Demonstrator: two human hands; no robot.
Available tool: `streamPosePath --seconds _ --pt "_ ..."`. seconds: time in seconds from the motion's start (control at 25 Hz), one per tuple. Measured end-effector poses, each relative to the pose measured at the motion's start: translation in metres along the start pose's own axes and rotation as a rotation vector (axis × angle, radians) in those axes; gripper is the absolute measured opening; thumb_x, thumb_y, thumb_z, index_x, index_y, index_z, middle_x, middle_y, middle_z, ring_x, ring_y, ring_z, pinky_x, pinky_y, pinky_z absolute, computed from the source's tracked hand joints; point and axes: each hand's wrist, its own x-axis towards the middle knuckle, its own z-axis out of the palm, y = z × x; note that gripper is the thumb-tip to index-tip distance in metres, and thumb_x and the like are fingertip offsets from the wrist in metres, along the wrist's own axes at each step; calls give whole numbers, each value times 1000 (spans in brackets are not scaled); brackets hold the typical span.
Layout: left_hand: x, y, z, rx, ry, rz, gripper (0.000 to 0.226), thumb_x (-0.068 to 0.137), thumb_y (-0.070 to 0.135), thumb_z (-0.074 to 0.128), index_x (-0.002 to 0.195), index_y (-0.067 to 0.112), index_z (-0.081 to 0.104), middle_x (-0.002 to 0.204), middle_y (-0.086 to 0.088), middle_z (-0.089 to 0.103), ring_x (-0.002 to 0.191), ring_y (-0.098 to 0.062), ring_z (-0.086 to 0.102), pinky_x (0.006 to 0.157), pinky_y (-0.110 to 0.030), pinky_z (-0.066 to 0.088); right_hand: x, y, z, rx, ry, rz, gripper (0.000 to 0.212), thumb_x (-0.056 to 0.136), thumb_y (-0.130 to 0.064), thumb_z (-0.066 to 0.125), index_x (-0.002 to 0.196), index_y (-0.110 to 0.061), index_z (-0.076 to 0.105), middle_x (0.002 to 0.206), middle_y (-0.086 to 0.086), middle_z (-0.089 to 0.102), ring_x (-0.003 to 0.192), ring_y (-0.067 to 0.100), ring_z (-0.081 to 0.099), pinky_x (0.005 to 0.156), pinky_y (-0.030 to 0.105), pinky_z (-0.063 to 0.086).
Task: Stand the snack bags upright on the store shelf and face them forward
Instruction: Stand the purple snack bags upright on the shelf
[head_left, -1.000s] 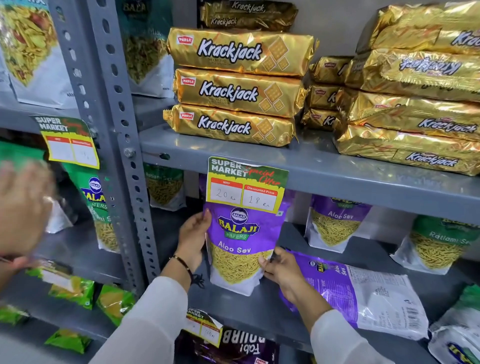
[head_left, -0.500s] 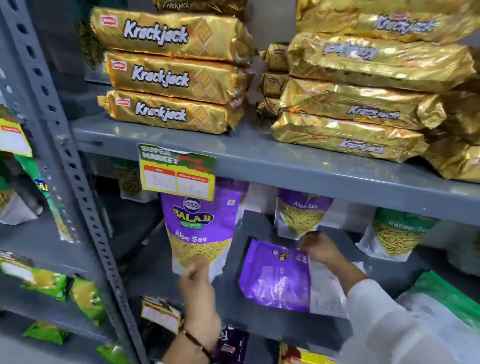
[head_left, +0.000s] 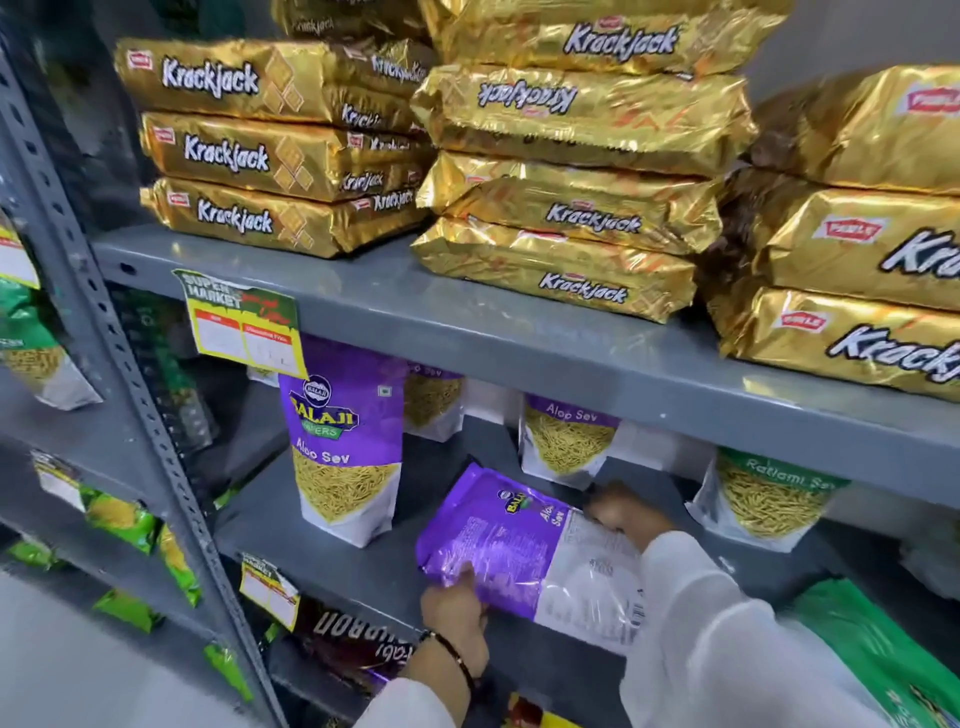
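The left hand (head_left: 457, 608) pinches the near purple edge of the flat purple bag (head_left: 524, 551), fingers closed on it, while the right hand (head_left: 626, 512) grips its far edge at about one o'clock. The bag lies back-side up on the grey shelf (head_left: 291, 525) — long axis running roughly ten to four o'clock, white bottom end toward four. At its ten o'clock an Aloo Sev bag (head_left: 345, 441) stands upright, facing forward.

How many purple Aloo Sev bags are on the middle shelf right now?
4: one upright at front left, one lying flat under both hands, two upright at the back. More may hide behind the shelf edge.
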Motion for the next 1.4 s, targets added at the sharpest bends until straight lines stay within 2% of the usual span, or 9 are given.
streamPosePath --seconds 0.16,0.24,0.56,0.72,0.88,1.08,1.16,1.28,1.4 --pt "-7 23 0 -74 -76 246 26 86 10 56 65 16 42 42 4 41 32 -4 31 31 -13 29 -23 1 -19 153 -12 59 9 81 -10 58 75 -5 62 75 10 61 69 16 52 61 25 34" --pt "-14 49 4 -68 -185 399 26 87 5 54 65 17 45 35 9 44 32 1 32 38 -14 29 -40 5 -22 340 24 91 27 80 -3 56 55 -15 50 49 -2 52 46 7 44 44 23 33" --pt "-9 127 51 184 -597 649 13 70 10 67 71 12 54 48 8 62 49 6 56 53 -8 48 -98 5 43 1111 480 46 49 73 29 40 45 -12 41 32 -8 44 32 -3 39 37 6 32" --pt "5 120 50 293 -604 643 16 84 10 59 73 20 58 53 16 67 54 6 55 65 -20 47 -107 -1 57 1271 538 61 41 78 19 48 56 -15 45 55 2 48 51 16 43 35 13 38" --pt "0 113 43 389 -727 678 12 85 10 57 80 21 61 68 20 73 66 6 61 70 -17 49 -119 -11 85 1173 649 9 28 66 -1 73 67 -26 58 88 5 55 73 24 58 65 28 56" --pt "-24 77 14 569 -366 1111 22 76 41 61 76 20 62 59 3 62 57 -8 51 60 -30 46 -131 -30 86 980 410 -163 52 61 -23 82 110 -19 65 117 -3 35 100 -15 45 91 3 39" --pt "-50 50 5 610 -333 1172 30 73 49 59 77 19 62 51 4 56 49 -8 45 52 -28 43 -139 -33 80 913 316 -220 67 50 -37 78 113 -24 61 117 3 43 97 -21 44 78 -6 36" --pt "-75 29 1 572 -608 1051 42 66 61 61 85 25 70 73 6 74 62 -2 64 62 -18 52 -148 -29 81 995 262 -301 73 48 -29 76 116 -19 50 110 -3 57 95 -8 61 74 3 44" --pt "-56 50 11 418 -649 817 27 71 58 59 76 33 69 75 0 75 72 -20 70 70 -37 56 -142 -16 85 1077 312 -276 73 49 -11 78 110 -22 39 113 0 58 96 -2 63 81 18 52"
